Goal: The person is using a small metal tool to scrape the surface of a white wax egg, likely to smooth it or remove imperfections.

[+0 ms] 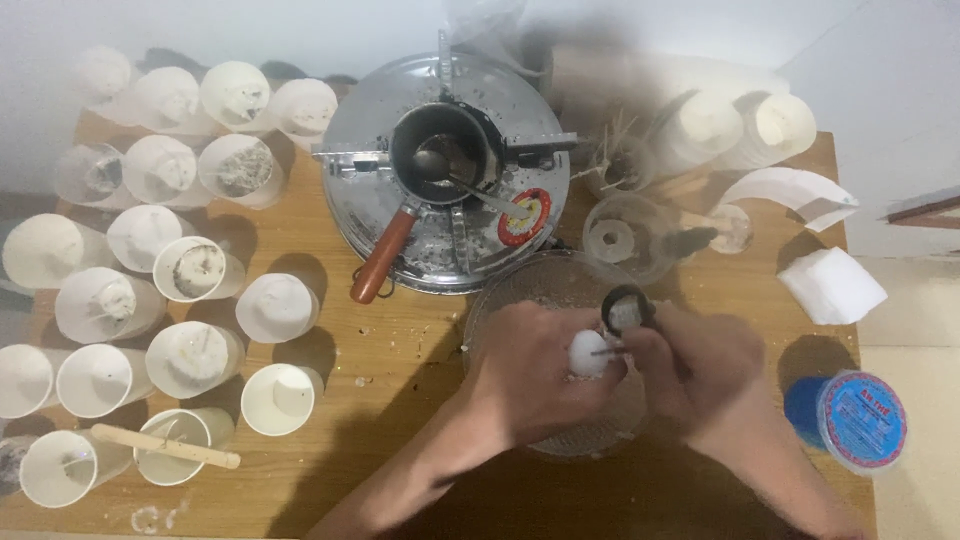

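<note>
Holding a small white waxy lump point(588, 352) over a clear glass bowl point(520, 290) near the front edge of the wooden table point(400, 340).

The left hand point(530, 378) had its fingers curled shut around the lump, while the right hand point(700, 372) pinched a small dark round-headed tool point(625, 310) just above it, fingers closed on its handle and the head close to touching the lump. The bowl sat right of the table's middle, just in front of a round silver metal pot lid point(440, 190) carrying a dark saucepan with a reddish-brown handle point(383, 255) and a spoon inside. White paper cups point(190, 355) crowded the left side, one at the front left corner bearing a flat wooden stick point(165, 446). A blue-lidded round tub point(860, 420) stood at the right edge, folded white tissue point(830, 285) behind it.
</note>
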